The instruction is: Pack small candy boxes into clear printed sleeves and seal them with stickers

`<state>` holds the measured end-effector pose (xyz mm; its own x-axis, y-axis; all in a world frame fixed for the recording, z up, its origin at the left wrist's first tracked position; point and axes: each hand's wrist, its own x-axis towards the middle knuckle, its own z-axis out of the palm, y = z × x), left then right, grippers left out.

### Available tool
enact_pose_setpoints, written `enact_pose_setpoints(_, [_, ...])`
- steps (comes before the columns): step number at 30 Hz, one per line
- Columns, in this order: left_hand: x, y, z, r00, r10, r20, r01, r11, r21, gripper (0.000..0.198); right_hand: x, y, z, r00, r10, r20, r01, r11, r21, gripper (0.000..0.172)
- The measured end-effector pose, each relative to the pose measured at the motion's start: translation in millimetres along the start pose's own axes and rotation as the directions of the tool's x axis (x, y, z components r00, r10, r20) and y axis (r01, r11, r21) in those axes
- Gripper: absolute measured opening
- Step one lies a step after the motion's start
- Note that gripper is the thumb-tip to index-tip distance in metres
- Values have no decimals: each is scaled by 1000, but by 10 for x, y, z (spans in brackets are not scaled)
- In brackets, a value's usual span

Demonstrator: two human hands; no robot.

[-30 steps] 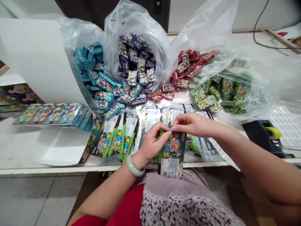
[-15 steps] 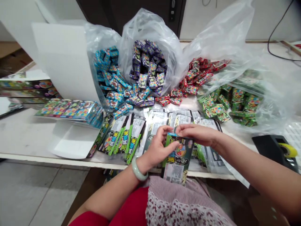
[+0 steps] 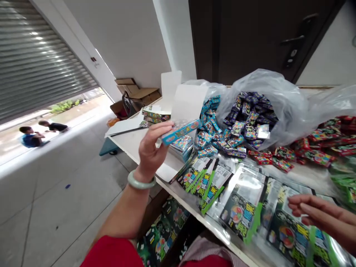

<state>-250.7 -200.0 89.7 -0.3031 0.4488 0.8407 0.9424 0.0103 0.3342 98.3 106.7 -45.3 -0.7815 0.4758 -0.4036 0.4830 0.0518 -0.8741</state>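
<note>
**My left hand (image 3: 151,148) holds a blue pack (image 3: 180,132) up above the table**

I'm in a tiled room, with a grey roller shutter (image 3: 36,55) far to my left and two people (image 3: 41,131) low on the ground out past its opening. A dark door (image 3: 250,37) stands ahead of me, and brown cardboard boxes (image 3: 136,89) sit beyond the far left end of my long white table (image 3: 125,135).

On the table, a slumped clear plastic bag (image 3: 283,96) holds a heap of purple packs (image 3: 251,118), with bright blue packs (image 3: 207,126) just to its left and red packs (image 3: 319,142) to its right. Nearer me, black-and-green foil sachets (image 3: 241,207) lie overlapping along the near edge. A small stack of blue-and-rainbow packs (image 3: 182,148) stands at the left of them.

My left hand is clenched around the slim blue pack, gripping it between thumb and fingers, with its far end sticking out to the right. The pack is up in the air over the stack's left side, well apart from my other hand. A pale green bangle (image 3: 141,181) circles my left wrist, just above my red sleeve (image 3: 111,252). My right hand (image 3: 319,215) is at the near right, open and empty, its fingers loosely curled over the sachets. I can't tell whether they touch.
</note>
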Motion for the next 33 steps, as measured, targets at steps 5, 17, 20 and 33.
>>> enact_pose_setpoints(5, [-268, -904, 115, 947, 99, 306, -201, 925, 322, 28, 22, -139, 400, 982, 55, 182, -58, 998, 16, 37])
enact_pose_setpoints(17, [-697, -196, 837, 951, -40, 308, -11, 987, 162, 53, 336, -193, 247, 943, -314, -107, 220, 833, -508, 32])
enact_pose_setpoints(20, [-971, 463, 1380, 779, 16, 627, -17, 1000, -5, 53, 563, -350, 418, 920, -393, 11, 265, 599, -756, 52])
enact_pose_setpoints(33, [-1251, 918, 1764, 369, -158, 916, 152, 982, 109, 80, 574, -610, 879, 962, -264, 71, 192, 467, -863, 56])
